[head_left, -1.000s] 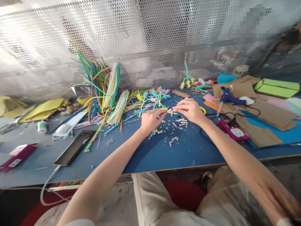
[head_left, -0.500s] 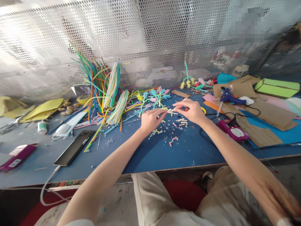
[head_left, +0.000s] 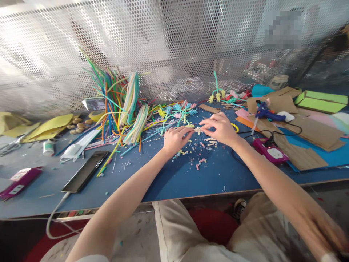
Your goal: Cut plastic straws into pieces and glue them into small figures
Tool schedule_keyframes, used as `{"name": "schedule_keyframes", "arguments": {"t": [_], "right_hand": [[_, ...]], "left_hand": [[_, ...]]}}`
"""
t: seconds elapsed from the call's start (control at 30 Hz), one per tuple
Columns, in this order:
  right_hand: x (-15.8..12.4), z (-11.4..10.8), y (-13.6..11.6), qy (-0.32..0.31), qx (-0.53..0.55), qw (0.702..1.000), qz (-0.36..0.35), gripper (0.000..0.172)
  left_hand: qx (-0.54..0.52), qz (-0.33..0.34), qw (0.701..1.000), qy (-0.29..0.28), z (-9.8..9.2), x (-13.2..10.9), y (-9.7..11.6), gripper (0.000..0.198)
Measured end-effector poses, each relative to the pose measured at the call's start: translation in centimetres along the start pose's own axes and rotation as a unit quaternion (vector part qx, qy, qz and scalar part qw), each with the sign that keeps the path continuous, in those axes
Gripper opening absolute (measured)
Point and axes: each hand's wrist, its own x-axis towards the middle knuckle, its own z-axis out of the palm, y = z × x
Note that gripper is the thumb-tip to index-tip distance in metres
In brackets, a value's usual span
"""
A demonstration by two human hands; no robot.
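My left hand point(head_left: 175, 139) and my right hand point(head_left: 222, 128) meet over the blue table point(head_left: 169, 178), fingertips almost touching. Both are pinched on a small pale piece point(head_left: 197, 129) of cut pipe cleaner held between them. Several short cut pieces point(head_left: 203, 143) in pink, yellow and white lie scattered on the table right under and in front of the hands. Just beyond the fingers lie small fuzzy star-shaped pieces point(head_left: 180, 109) in blue, pink and yellow.
A big bundle of coloured pipe cleaners point(head_left: 120, 105) stands at the back left. A phone point(head_left: 85, 171) on a cable, a face mask point(head_left: 75, 149) and a magenta case point(head_left: 20, 180) lie left. A blue glue gun point(head_left: 268, 113), cardboard point(head_left: 305, 138) and a magenta device point(head_left: 269, 150) lie right. Perforated metal screen behind.
The right hand's fingers have curled in and shifted slightly left, closing on the small piece together with the left hand. The arms have hardly moved.
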Motion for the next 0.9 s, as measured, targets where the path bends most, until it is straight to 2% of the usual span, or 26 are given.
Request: {"name": "schedule_keyframes", "arguments": {"t": [0.23,0.4,0.5,0.63,0.73,0.83,0.9], "right_hand": [[0.5,-0.1,-0.8,-0.002,-0.054,0.998,-0.026,0.009],[0.5,-0.2,-0.9,-0.014,-0.040,0.999,-0.008,0.011],[0.4,-0.4,-0.7,-0.001,0.020,1.000,0.022,0.021],[0.3,-0.4,-0.2,0.042,0.060,0.995,0.074,0.015],[0.3,-0.3,0.1,0.048,0.084,0.990,0.104,0.014],[0.3,-0.1,0.0,0.040,0.155,0.975,0.157,0.018],[0.3,-0.1,-0.2,0.038,0.202,0.958,0.199,0.024]], "left_hand": [[-0.016,-0.034,0.999,-0.012,0.1,0.0,0.3,0.024],[-0.028,-0.058,0.998,-0.025,0.3,-0.2,0.3,0.023],[-0.032,-0.074,0.996,-0.047,0.2,-0.1,0.2,0.021],[-0.049,-0.096,0.991,-0.084,0.1,0.1,0.1,0.020],[-0.058,-0.103,0.987,-0.111,0.1,0.2,0.1,0.019],[-0.066,-0.089,0.984,-0.142,0.0,0.1,0.0,0.020],[-0.080,-0.057,0.983,-0.158,0.0,0.1,0.0,0.020]]}}
